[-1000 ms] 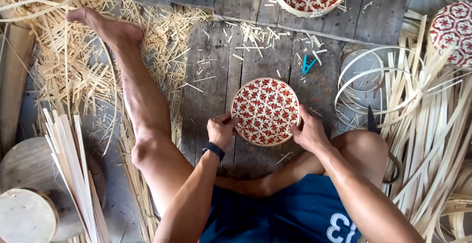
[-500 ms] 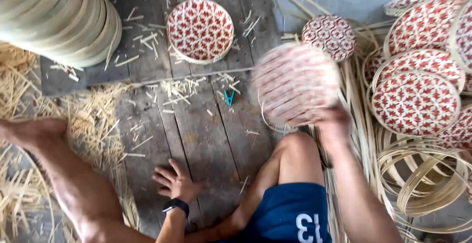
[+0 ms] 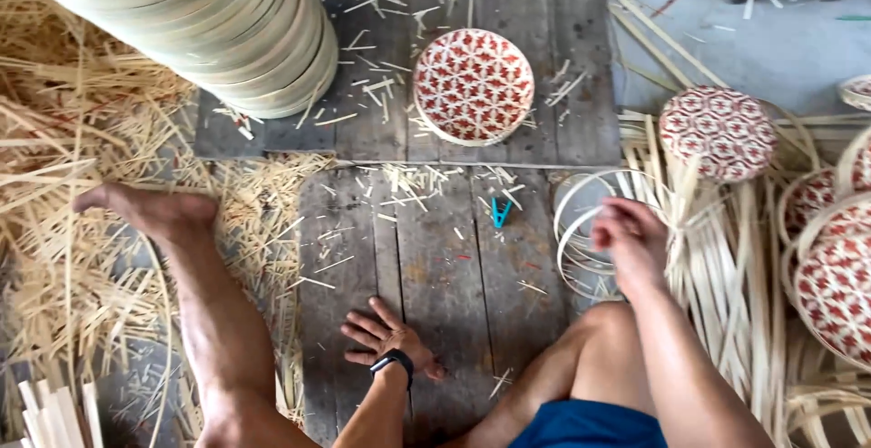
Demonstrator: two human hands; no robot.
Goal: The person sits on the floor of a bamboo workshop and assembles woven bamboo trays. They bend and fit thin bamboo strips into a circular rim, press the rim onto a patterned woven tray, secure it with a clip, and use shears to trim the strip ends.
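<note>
The left hand (image 3: 386, 339) lies flat and open on the wooden floor (image 3: 454, 267). The right hand (image 3: 631, 239) is loosely curled, holding nothing, just above thin bamboo hoops (image 3: 576, 230). These look light, bendy and easy to snap; best pinched at the rim.

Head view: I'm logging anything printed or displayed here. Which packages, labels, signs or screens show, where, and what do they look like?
Smartwatch: on the left hand's wrist, dark band, screen not visible.
No packages, labels or signs in view.
</note>
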